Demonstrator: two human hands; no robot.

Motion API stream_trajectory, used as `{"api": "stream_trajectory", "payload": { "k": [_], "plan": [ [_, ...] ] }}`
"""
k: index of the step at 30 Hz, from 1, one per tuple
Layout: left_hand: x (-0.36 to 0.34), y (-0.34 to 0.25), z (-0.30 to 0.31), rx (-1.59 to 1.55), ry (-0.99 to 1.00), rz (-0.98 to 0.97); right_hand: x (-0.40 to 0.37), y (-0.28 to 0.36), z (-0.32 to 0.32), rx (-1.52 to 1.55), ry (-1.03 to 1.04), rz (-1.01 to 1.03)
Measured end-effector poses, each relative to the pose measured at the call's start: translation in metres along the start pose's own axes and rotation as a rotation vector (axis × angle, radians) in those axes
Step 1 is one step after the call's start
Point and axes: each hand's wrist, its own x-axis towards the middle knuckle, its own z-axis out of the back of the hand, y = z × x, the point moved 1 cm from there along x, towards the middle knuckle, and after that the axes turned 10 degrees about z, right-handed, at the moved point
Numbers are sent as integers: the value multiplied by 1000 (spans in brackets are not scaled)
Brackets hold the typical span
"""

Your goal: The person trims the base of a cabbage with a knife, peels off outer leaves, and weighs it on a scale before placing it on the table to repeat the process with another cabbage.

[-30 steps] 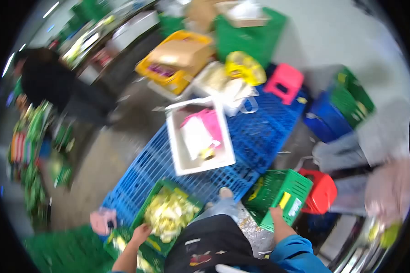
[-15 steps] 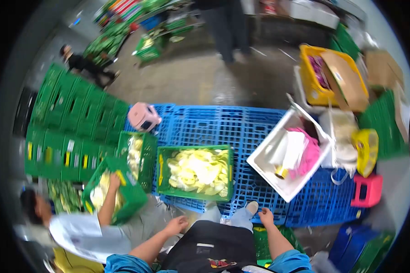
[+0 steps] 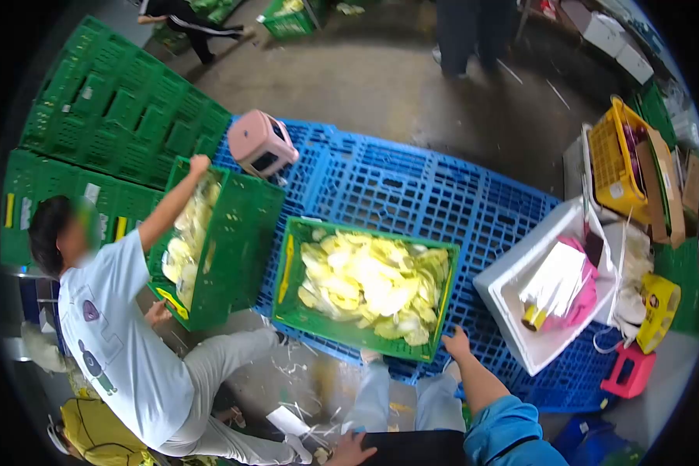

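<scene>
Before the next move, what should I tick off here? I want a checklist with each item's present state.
1. Middle crate upright on the blue pallet: ok.
2. Left hand on that crate: not ok; it is down by the dark apron.
3. Right hand gripping it: cannot tell; fingers are at the near right corner.
4. Co-worker's crate level: not ok, it is tilted.
5. White box apart from the middle crate: ok.
6. Floor by the feet free of scraps: not ok.
</scene>
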Motion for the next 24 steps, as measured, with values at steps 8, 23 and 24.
{"api": "stream_trajectory", "payload": {
  "k": [8, 23, 24],
  "plan": [
    [3, 1, 38, 317, -6, -156, -136, -48, -20, 77, 69, -90],
    [16, -13, 77, 915, 7, -491, -464, -194, 0, 197, -871, -1249],
    [20, -13, 74, 900, -39, -519, -467, -210, 0, 209, -885, -1230]
  ]
}}
